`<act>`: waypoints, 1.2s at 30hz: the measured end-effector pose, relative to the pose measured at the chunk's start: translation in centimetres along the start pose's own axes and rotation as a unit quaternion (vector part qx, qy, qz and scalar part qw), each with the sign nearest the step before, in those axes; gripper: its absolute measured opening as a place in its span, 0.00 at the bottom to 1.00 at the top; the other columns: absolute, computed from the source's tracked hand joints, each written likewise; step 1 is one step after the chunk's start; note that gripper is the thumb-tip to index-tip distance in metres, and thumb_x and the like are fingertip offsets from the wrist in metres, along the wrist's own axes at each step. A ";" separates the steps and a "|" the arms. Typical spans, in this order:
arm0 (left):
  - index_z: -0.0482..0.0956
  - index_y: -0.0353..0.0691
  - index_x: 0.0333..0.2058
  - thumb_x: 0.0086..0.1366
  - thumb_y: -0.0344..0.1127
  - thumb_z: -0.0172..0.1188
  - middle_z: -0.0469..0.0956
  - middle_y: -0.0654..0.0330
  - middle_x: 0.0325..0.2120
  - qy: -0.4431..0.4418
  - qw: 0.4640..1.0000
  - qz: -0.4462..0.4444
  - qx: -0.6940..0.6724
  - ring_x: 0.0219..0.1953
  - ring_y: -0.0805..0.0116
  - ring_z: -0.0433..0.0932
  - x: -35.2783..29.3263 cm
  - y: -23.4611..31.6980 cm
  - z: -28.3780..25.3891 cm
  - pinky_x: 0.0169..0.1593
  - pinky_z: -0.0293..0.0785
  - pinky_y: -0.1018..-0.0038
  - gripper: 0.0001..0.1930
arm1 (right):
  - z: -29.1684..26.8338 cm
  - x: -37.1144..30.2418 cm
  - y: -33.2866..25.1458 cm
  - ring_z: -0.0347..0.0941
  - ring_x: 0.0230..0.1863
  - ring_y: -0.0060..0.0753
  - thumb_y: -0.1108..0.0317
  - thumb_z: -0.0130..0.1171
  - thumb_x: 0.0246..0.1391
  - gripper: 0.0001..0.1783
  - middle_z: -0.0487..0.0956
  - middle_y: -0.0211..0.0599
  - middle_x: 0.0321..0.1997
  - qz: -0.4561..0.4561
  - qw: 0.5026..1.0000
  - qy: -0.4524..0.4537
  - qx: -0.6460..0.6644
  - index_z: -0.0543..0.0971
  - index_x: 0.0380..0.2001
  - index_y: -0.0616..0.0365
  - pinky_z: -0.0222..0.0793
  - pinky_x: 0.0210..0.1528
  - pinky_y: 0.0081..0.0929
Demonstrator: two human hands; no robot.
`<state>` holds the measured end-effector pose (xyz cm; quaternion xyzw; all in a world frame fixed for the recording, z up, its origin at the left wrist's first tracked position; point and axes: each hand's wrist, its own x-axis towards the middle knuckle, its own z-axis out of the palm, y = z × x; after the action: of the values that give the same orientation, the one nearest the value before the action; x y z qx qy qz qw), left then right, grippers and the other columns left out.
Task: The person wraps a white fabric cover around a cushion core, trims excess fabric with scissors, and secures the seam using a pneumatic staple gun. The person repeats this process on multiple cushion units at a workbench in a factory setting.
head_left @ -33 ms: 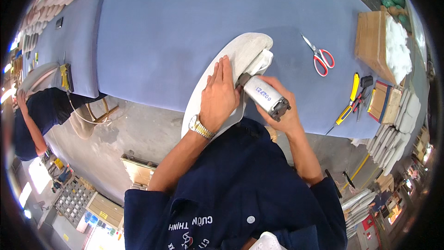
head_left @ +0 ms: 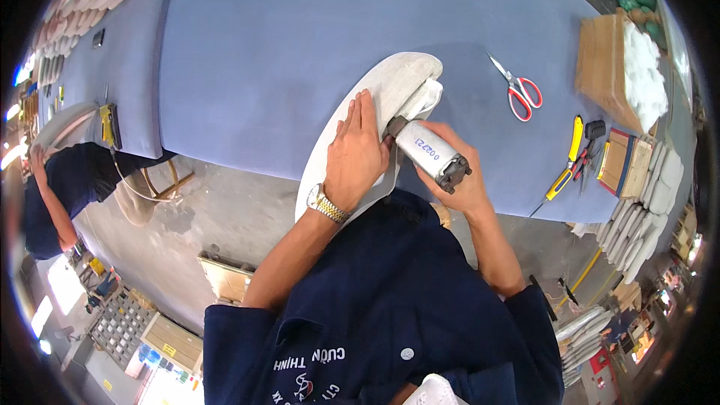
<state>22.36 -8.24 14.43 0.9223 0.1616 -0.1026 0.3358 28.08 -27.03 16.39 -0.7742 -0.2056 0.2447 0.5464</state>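
Observation:
A light grey fabric-covered cushion [head_left: 397,75] with a curved outline stands at the near edge of the blue table, resting against my body. My left hand [head_left: 358,146] lies over its upper face, fingers stretched out and pressed on the fabric. In my right hand [head_left: 465,172] is a silver staple gun [head_left: 427,148] with black ends. Its black nose meets the cushion's side, close to my left thumb. Whitish loose fabric [head_left: 427,99] folds along that side just beyond the nose. The right-hand fingertips are hidden behind the tool.
Red-handled scissors [head_left: 517,94] lie on the blue table [head_left: 300,45] to the right. Farther right are a yellow cutter [head_left: 575,139], a yellow screwdriver [head_left: 557,186] and a box [head_left: 602,67] of white stuffing. At left, a co-worker's arm [head_left: 54,199] is near another staple gun [head_left: 109,126].

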 end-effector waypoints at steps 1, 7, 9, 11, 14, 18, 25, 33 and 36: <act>0.55 0.24 0.69 0.60 0.29 0.66 0.65 0.32 0.66 0.005 1.000 -0.006 -0.005 0.69 0.37 0.66 -0.8 -0.1 0.1 0.68 0.68 0.47 0.42 | 0.2 -0.7 -0.2 0.84 0.49 0.44 0.72 0.69 0.46 0.31 0.85 0.44 0.48 -0.002 1.000 -0.001 0.000 0.77 0.57 0.57 0.77 0.50 0.31; 0.55 0.23 0.69 0.58 0.30 0.68 0.65 0.30 0.66 0.012 1.000 0.005 0.026 0.69 0.37 0.66 -0.9 -0.3 0.6 0.69 0.67 0.48 0.44 | 0.5 -1.7 -0.4 0.84 0.50 0.47 0.72 0.69 0.46 0.30 0.84 0.46 0.51 -0.002 1.000 0.013 -0.005 0.79 0.57 0.58 0.77 0.51 0.33; 0.55 0.23 0.69 0.58 0.29 0.68 0.64 0.29 0.66 0.012 1.000 0.006 0.023 0.69 0.37 0.65 -0.3 -0.4 0.6 0.69 0.67 0.47 0.44 | 0.3 -1.3 0.2 0.84 0.49 0.46 0.73 0.69 0.46 0.30 0.84 0.46 0.51 -0.025 1.000 0.009 -0.010 0.78 0.57 0.58 0.77 0.51 0.32; 0.55 0.23 0.69 0.57 0.28 0.67 0.64 0.29 0.66 0.007 1.000 -0.002 0.016 0.69 0.37 0.65 -0.3 -0.3 0.6 0.68 0.67 0.47 0.44 | 0.1 -0.9 0.3 0.84 0.49 0.47 0.73 0.69 0.46 0.31 0.84 0.45 0.51 -0.020 1.000 -0.008 -0.014 0.77 0.57 0.57 0.77 0.51 0.32; 0.54 0.23 0.70 0.56 0.27 0.67 0.64 0.29 0.66 0.019 0.999 0.005 0.031 0.69 0.36 0.65 -0.7 -0.2 1.8 0.68 0.68 0.46 0.45 | -0.1 -0.6 0.0 0.84 0.49 0.48 0.72 0.69 0.45 0.32 0.84 0.45 0.50 0.019 0.999 -0.034 -0.008 0.76 0.58 0.56 0.77 0.51 0.33; 0.53 0.29 0.72 0.53 0.26 0.69 0.65 0.33 0.67 0.036 0.998 0.021 0.055 0.69 0.36 0.66 -0.1 -0.5 2.0 0.67 0.70 0.51 0.49 | 0.4 -0.7 1.3 0.84 0.49 0.50 0.72 0.69 0.45 0.33 0.84 0.44 0.49 0.011 1.000 -0.013 -0.006 0.75 0.58 0.55 0.77 0.50 0.33; 0.52 0.43 0.76 0.75 0.54 0.55 0.52 0.49 0.76 -0.190 0.919 0.104 -0.331 0.78 0.54 0.48 2.2 -7.1 -1.6 0.78 0.46 0.61 0.40 | 0.0 -1.2 1.1 0.79 0.47 0.28 0.75 0.67 0.51 0.26 0.84 0.38 0.45 0.002 1.000 -0.017 -0.006 0.76 0.55 0.59 0.73 0.53 0.28; 0.49 0.45 0.77 0.79 0.61 0.36 0.43 0.49 0.78 -0.142 0.971 0.026 -0.192 0.80 0.54 0.37 2.9 -7.9 2.1 0.79 0.36 0.56 0.37 | 0.6 -1.8 2.9 0.81 0.47 0.35 0.72 0.67 0.50 0.26 0.84 0.40 0.45 -0.052 0.998 0.015 -0.011 0.77 0.54 0.57 0.74 0.52 0.30; 0.47 0.46 0.77 0.78 0.60 0.40 0.42 0.47 0.78 -0.135 0.973 0.062 -0.180 0.80 0.51 0.35 1.2 -6.6 1.3 0.78 0.35 0.47 0.38 | 0.8 -2.0 2.9 0.82 0.48 0.43 0.71 0.67 0.48 0.27 0.84 0.42 0.47 -0.045 0.999 0.018 -0.009 0.77 0.55 0.54 0.75 0.52 0.33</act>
<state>20.98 -4.05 9.22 0.8329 0.0731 -0.1739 0.5203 26.15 -28.53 13.75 -0.7733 -0.2326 0.2045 0.5532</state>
